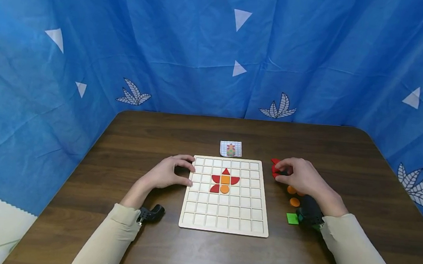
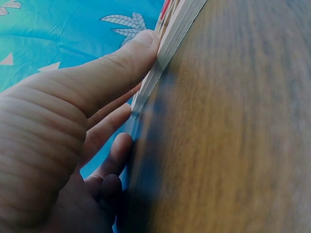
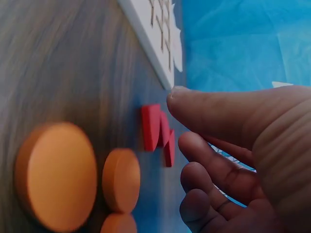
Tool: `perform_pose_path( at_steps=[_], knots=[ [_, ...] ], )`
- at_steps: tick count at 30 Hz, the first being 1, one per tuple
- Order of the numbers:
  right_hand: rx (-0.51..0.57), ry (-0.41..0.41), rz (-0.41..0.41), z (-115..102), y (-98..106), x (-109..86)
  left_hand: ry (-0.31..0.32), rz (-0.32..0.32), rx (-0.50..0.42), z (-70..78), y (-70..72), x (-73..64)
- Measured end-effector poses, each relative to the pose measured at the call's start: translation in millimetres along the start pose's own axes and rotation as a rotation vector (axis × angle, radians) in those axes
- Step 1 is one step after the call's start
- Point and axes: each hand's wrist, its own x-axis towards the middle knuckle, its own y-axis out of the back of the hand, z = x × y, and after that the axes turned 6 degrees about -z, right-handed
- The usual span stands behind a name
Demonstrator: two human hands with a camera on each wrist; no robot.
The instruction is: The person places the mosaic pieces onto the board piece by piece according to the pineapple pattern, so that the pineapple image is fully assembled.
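A pale gridded board [image 1: 225, 224] lies on the table. My left hand [image 1: 168, 172] rests at its left edge, thumb and fingertips spread along the rim; in the left wrist view the thumb [image 2: 131, 56] touches the board's side. On the grid, red pieces [image 1: 215, 188] surround an orange square [image 1: 225, 179], with an orange disc [image 1: 225, 189] below it. To the right of the board, my right hand [image 1: 303, 176] hovers at several loose red pieces [image 1: 275, 161]. In the right wrist view these red pieces [image 3: 151, 127] lie beyond the thumb, and nothing shows between thumb and fingers.
Several orange discs [image 1: 295, 202] lie beneath the right wrist, near a green square [image 1: 292, 219] partly covered by the wrist camera [image 1: 309, 211]. Behind the board lies a small printed pattern card [image 1: 231, 148]. A blue curtain [image 1: 205, 41] hangs beyond the table.
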Motion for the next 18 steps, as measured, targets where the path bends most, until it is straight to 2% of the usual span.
perform_pose_path(
  at_steps=[8, 18],
  knots=[
    [-0.068, -0.003, -0.064, 5.4, -1.7, 6.9, -0.007, -0.002, -0.001, -1.1, -1.0, -0.2],
    [-0.088, 0.004, -0.051, 0.6, -5.1, 7.8, -0.014, -0.001, 0.001, -0.5, -0.2, -0.3]
  ],
)
